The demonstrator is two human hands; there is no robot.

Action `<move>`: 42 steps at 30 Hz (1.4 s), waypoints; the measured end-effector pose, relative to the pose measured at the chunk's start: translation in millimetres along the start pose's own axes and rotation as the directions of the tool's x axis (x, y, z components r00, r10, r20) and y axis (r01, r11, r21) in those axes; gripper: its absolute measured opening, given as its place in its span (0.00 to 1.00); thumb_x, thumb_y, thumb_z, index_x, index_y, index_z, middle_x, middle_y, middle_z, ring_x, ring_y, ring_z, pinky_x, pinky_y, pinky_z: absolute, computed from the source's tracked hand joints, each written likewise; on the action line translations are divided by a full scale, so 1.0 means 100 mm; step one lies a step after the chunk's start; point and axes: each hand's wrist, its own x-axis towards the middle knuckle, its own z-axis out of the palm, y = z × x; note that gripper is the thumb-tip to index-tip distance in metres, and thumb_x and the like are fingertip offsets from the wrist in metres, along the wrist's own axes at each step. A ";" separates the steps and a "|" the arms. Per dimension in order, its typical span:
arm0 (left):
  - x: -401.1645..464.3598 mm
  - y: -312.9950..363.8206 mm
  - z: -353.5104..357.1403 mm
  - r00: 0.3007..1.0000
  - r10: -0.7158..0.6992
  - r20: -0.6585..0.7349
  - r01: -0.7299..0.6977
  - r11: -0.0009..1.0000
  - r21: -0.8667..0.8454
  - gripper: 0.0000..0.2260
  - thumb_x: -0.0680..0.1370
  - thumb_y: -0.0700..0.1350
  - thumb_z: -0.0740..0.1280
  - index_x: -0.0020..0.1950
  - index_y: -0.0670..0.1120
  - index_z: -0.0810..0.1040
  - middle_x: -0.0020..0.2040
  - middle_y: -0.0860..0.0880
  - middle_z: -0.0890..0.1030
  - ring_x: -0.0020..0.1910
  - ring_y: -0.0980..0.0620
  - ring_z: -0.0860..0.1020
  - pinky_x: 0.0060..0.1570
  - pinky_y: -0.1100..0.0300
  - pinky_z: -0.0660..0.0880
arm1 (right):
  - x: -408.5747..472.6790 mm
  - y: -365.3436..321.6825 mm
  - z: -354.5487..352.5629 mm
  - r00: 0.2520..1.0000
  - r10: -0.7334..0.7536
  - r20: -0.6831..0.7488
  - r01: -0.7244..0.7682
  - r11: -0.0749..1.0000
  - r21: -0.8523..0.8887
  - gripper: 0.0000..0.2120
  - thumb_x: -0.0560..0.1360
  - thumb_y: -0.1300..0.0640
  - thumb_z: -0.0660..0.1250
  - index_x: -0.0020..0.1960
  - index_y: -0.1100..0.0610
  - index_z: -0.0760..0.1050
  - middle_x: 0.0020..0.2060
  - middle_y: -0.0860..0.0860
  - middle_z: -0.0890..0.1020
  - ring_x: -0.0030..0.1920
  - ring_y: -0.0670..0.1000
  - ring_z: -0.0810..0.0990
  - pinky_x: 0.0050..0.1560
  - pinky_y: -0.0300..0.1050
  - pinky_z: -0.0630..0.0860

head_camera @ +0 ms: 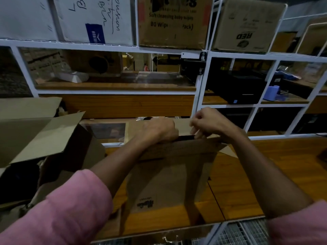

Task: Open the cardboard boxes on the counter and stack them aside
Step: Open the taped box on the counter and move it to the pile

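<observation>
On the wooden counter, right in the middle of the head view, a cardboard box stood upright with a dark printed logo low on its near face. Both hands were up at the top edge of that box. The left hand was curled over the near flap, fingers wrapped down on the far side so it had a proper grip on the cardboard. The right hand sat just beside it, fingers bunched in a pinch at the flap edge next to a dark gap in the top; couldn't tell exactly what it was pinching, flap or tape. Pink sleeves on both arms.

Left of that box, touching or nearly so, was an already opened box with its flaps splayed up and out. Behind the box ran a white shelf frame, with more cartons on the shelf above
</observation>
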 end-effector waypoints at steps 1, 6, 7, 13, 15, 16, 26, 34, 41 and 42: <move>-0.03 0.01 0.04 0.997 0.018 0.068 -0.016 1.000 -0.021 0.12 0.83 0.51 0.60 0.41 0.48 0.73 0.39 0.50 0.74 0.39 0.53 0.73 0.40 0.57 0.70 | 0.02 0.02 0.03 0.993 0.048 0.107 -0.039 0.996 -0.085 0.04 0.82 0.56 0.63 0.51 0.53 0.77 0.42 0.52 0.85 0.39 0.49 0.86 0.42 0.46 0.84; -0.23 -0.08 0.72 0.976 0.217 0.014 -0.214 0.970 -0.115 0.06 0.82 0.50 0.59 0.54 0.50 0.73 0.50 0.46 0.80 0.42 0.51 0.74 0.40 0.55 0.69 | 0.07 0.28 0.37 0.870 0.066 0.489 0.118 0.934 -0.337 0.11 0.78 0.53 0.67 0.60 0.46 0.77 0.55 0.48 0.79 0.53 0.48 0.78 0.52 0.46 0.77; -0.25 -0.10 0.87 0.969 0.246 0.001 -0.245 0.968 -0.045 0.08 0.83 0.51 0.58 0.55 0.50 0.73 0.52 0.46 0.80 0.45 0.49 0.76 0.45 0.52 0.70 | 0.05 0.34 0.46 0.840 0.089 0.535 0.112 0.937 -0.332 0.14 0.78 0.53 0.67 0.63 0.46 0.76 0.55 0.47 0.78 0.54 0.48 0.77 0.55 0.47 0.77; -0.30 -0.21 1.27 0.936 0.337 -0.102 -0.304 0.920 0.249 0.16 0.79 0.44 0.68 0.66 0.47 0.71 0.58 0.46 0.79 0.57 0.46 0.78 0.65 0.49 0.68 | -0.12 0.75 0.95 0.971 -0.035 0.238 0.133 0.903 -0.408 0.09 0.76 0.54 0.70 0.51 0.41 0.74 0.45 0.43 0.78 0.48 0.46 0.79 0.47 0.43 0.76; -0.28 -0.11 1.26 0.918 0.382 -0.112 -0.361 0.917 0.168 0.15 0.79 0.42 0.67 0.66 0.46 0.71 0.60 0.45 0.78 0.57 0.46 0.77 0.58 0.51 0.72 | -0.17 0.79 1.02 0.981 -0.093 0.171 0.162 0.880 -0.446 0.08 0.76 0.56 0.69 0.48 0.43 0.73 0.44 0.44 0.78 0.46 0.46 0.78 0.46 0.45 0.76; -0.26 -0.06 1.23 0.918 0.380 -0.110 -0.373 0.924 0.078 0.14 0.80 0.42 0.65 0.66 0.46 0.71 0.59 0.45 0.77 0.57 0.46 0.77 0.54 0.53 0.73 | -0.18 0.80 1.04 0.982 -0.093 0.165 0.159 0.878 -0.452 0.08 0.76 0.56 0.69 0.49 0.44 0.74 0.45 0.45 0.78 0.46 0.46 0.78 0.48 0.46 0.78; -0.04 0.16 1.02 0.992 0.010 -0.128 0.010 0.988 0.156 0.22 0.83 0.55 0.55 0.72 0.44 0.70 0.72 0.41 0.72 0.78 0.38 0.58 0.69 0.25 0.52 | -0.23 0.85 1.06 0.990 -0.057 0.127 0.108 0.890 -0.443 0.05 0.77 0.53 0.69 0.51 0.45 0.74 0.46 0.47 0.78 0.46 0.48 0.78 0.48 0.49 0.79; -0.07 -0.86 0.92 0.920 -0.319 -0.227 0.339 0.939 0.053 0.23 0.80 0.51 0.63 0.72 0.44 0.67 0.75 0.39 0.66 0.76 0.34 0.59 0.68 0.28 0.59 | -0.18 0.85 0.96 0.976 -0.068 0.205 0.153 0.887 -0.435 0.04 0.77 0.52 0.70 0.48 0.44 0.75 0.45 0.45 0.79 0.49 0.48 0.79 0.53 0.53 0.78; -0.17 -1.15 0.98 0.838 -0.529 -0.130 0.428 0.788 -0.442 0.14 0.80 0.40 0.68 0.64 0.43 0.70 0.56 0.43 0.74 0.48 0.50 0.71 0.35 0.61 0.66 | -0.17 0.85 0.95 0.977 -0.066 0.201 0.154 0.874 -0.460 0.03 0.76 0.47 0.70 0.47 0.44 0.76 0.43 0.43 0.80 0.49 0.46 0.78 0.54 0.52 0.72; -0.16 -1.15 0.98 0.839 -0.527 -0.134 0.430 0.795 -0.428 0.13 0.80 0.41 0.68 0.63 0.44 0.71 0.55 0.44 0.74 0.48 0.50 0.70 0.37 0.61 0.66 | -0.17 0.87 0.95 0.977 -0.073 0.199 0.160 0.871 -0.465 0.03 0.76 0.47 0.70 0.48 0.44 0.77 0.42 0.43 0.80 0.49 0.46 0.78 0.54 0.52 0.71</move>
